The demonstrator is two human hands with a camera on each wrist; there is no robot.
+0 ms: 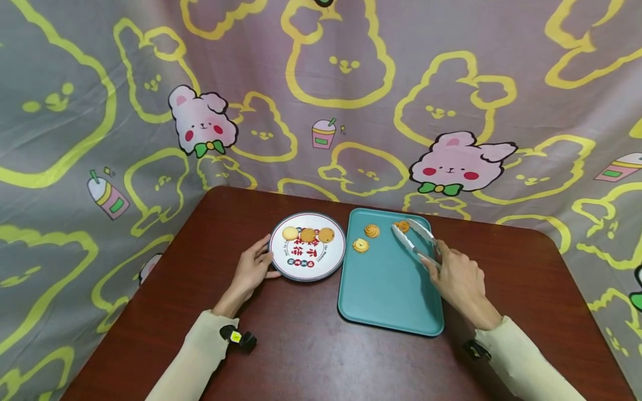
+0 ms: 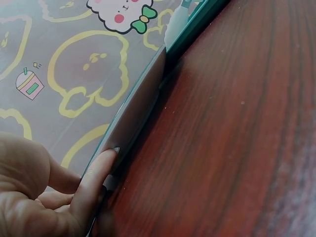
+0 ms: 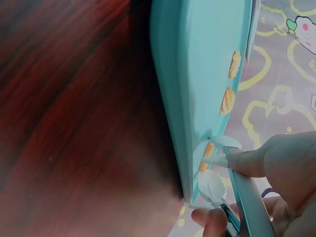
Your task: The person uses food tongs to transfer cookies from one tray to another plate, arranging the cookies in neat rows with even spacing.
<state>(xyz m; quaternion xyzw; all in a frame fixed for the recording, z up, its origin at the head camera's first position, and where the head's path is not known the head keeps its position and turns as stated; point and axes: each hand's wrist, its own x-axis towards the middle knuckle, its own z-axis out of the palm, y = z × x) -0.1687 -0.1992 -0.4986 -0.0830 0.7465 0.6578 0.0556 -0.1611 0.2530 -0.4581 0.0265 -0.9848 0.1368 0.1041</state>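
A white plate (image 1: 331, 259) with a dark rim and printed characters bears a pale round cookie (image 1: 290, 233) and two browner cookies (image 1: 308, 235). My left hand (image 1: 252, 268) holds the plate at its left rim, with the thumb against its outer side in the left wrist view. My right hand (image 1: 458, 278) grips metal tongs (image 1: 408, 242) with pale tips over the teal tray (image 1: 386, 295). Between those tips sits a golden cookie (image 1: 403, 225), at the tray's far right. A swirled cookie (image 1: 371, 230) and a cookie with a yellow centre (image 1: 360, 245) lie on the tray's far left.
Plate and tray stand side by side on a dark reddish-brown table (image 1: 296, 345). A cartoon-printed curtain (image 1: 351, 128) hangs behind the table's far edge and along its sides. Dark wrist bands (image 1: 238, 337) sit on both sleeves.
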